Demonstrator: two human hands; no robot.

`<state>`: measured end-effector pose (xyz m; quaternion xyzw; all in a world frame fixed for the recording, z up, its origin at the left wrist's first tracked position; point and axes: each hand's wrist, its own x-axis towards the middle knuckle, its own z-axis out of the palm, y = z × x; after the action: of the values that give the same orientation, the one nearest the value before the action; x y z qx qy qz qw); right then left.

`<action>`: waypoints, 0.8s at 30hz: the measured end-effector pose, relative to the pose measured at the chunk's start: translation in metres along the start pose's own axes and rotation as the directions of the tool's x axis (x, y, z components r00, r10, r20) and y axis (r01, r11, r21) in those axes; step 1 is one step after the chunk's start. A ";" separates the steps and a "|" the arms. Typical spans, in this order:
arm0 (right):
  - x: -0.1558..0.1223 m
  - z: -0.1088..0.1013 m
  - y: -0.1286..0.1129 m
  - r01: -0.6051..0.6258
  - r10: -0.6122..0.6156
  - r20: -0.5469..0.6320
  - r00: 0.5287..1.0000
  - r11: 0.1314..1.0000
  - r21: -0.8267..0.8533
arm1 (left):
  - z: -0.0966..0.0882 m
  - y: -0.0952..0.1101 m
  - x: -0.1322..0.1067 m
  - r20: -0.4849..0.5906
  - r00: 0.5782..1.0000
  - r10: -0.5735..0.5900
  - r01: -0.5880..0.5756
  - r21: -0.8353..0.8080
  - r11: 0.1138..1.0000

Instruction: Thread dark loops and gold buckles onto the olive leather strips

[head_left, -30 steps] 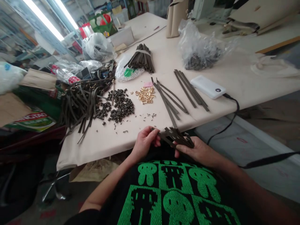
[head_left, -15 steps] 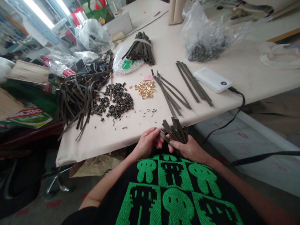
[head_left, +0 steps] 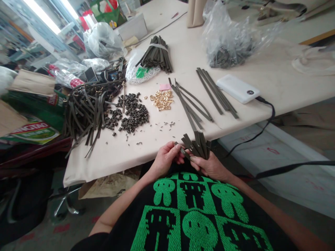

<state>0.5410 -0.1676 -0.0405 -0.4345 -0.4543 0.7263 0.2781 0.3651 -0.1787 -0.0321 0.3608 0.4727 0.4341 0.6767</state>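
Loops: dark, heaped, beyond and left of both hands.
Buckles: gold, piled beyond the left hand.
Left hand: thumb and fingertips pinched on one strip's end.
Strip: between the hands.
Bundle: strips, fanned, at the right hand.
Right hand: curled closed around the bundle.
Power bank: white, on the desk, beyond the right hand.

Dark strips in the right hand, one strip end in the left hand
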 end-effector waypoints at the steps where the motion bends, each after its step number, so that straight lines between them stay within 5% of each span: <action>1: 0.000 0.000 0.001 -0.003 0.003 0.004 1.000 1.000 0.010 | 0.000 -0.002 0.001 0.004 1.000 0.000 0.000 0.004 1.000; 4: 0.000 0.002 0.002 -0.029 0.029 -0.002 1.000 0.999 0.036 | 0.000 -0.006 0.003 -0.088 0.991 0.098 -0.092 0.061 0.994; 7: -0.002 0.003 0.002 -0.048 0.049 -0.025 0.998 0.997 0.061 | 0.000 -0.004 0.003 -0.187 0.914 0.361 -0.276 0.365 0.889; 11: -0.002 0.004 0.001 -0.016 0.019 -0.067 0.998 0.999 0.049 | -0.001 0.005 0.000 0.018 0.828 0.561 -0.393 0.731 0.557; 14: 0.000 0.003 0.003 0.047 -0.051 -0.097 0.994 0.998 -0.048 | 0.000 0.009 -0.003 0.126 0.835 0.536 -0.422 0.772 0.475; 19: 0.003 0.002 0.010 0.209 -0.248 -0.148 0.957 0.948 -0.238 | 0.001 0.011 -0.002 0.073 0.924 0.375 -0.307 0.725 0.617; 24: 0.002 0.002 0.014 0.199 -0.245 -0.167 0.955 0.947 -0.252 | -0.004 0.011 0.000 0.010 0.993 0.118 -0.101 0.599 0.794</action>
<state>0.5384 -0.1728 -0.0539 -0.4792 -0.5528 0.5856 0.3491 0.3587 -0.1742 -0.0240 0.5765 0.5732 0.3061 0.4955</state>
